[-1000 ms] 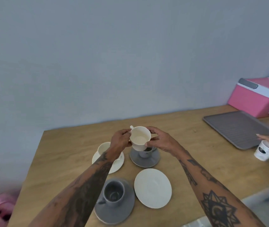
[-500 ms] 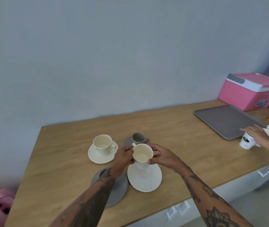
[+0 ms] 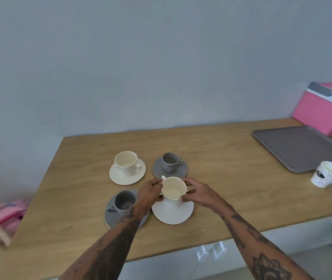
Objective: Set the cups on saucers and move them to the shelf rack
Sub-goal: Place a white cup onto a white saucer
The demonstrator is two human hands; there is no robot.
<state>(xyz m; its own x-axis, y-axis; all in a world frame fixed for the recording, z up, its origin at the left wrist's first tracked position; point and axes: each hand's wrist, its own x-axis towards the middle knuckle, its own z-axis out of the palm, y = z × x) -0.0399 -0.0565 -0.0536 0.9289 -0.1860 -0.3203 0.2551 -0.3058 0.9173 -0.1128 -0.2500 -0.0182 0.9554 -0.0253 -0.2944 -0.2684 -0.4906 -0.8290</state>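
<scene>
Head view. Left hand (image 3: pixel 150 194) curled against the left side of the white cup (image 3: pixel 173 191), fingers pinching near its small handle at the rim. Right hand (image 3: pixel 198 191) half open, fingers bent around the right side of the same cup, thumb low on the wall. Cup upright, held between both hands over the middle of the white saucer (image 3: pixel 172 212); cannot tell whether its base already touches the saucer.

Just left of the white saucer, a grey cup (image 3: pixel 124 201) on a grey saucer (image 3: pixel 111 216), partly hidden by the left forearm. Behind the white saucer, a smaller grey cup (image 3: pixel 170 161) on its grey saucer (image 3: pixel 158 171), almost touching. Behind and to the left of it, a second white cup (image 3: pixel 126 162) on a white saucer (image 3: pixel 118 176).

Wooden table (image 3: pixel 231 178) with matte grain, front edge close to the white saucer, open room to the right of it. Far to the right of the saucer, a flat grey ribbed tray (image 3: pixel 300 148), two paper cups (image 3: pixel 326 173) and a pink cooler box (image 3: pixel 326 112).
</scene>
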